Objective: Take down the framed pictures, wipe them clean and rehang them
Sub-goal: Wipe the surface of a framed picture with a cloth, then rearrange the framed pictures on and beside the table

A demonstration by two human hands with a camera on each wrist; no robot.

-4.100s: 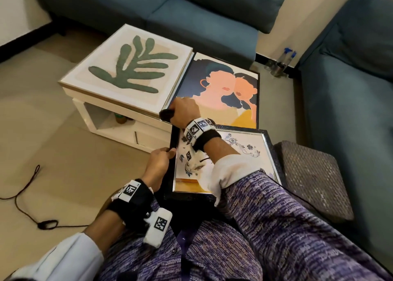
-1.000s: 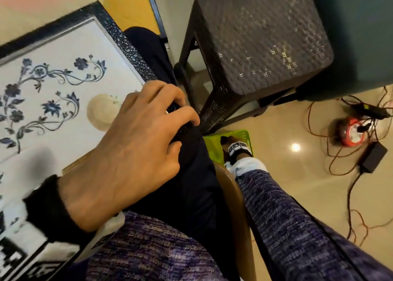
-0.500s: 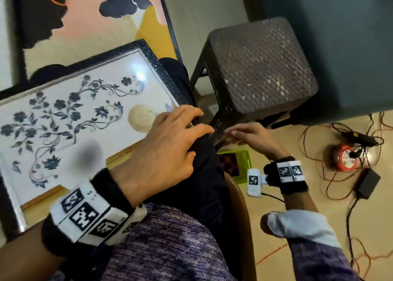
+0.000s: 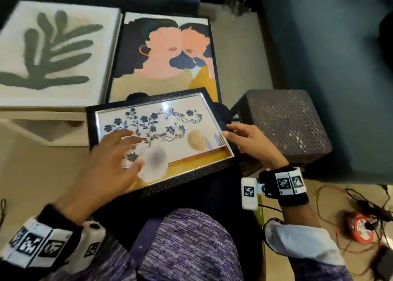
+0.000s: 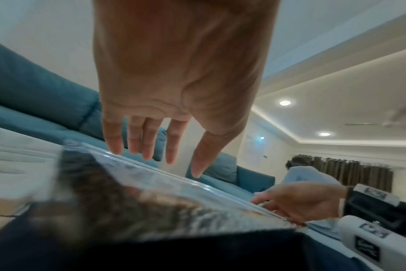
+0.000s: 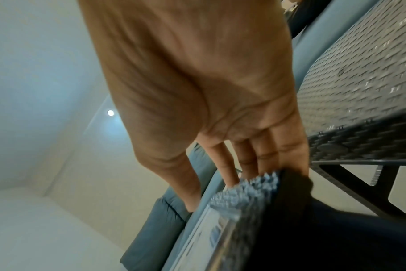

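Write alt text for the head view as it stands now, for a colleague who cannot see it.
A black-framed floral picture lies on the seated person's lap; the left hand hovers open over its glass, the right hand at its right edge. Beyond lie a leaf print and a two-faces portrait, a dark woven stool alongside.

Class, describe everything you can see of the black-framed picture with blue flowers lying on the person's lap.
The black-framed picture with blue flowers is rectangular, with a rough textured black frame, a thin silver inner edge and glossy glazing that catches a light glare. The print shows dark blue blossoms on curling stems over white, with a yellow band below. It lies face up, slightly tilted, across the person's dark-trousered lap. The left hand is spread over its left part, seemingly just above the glazing; the right hand touches its right edge.
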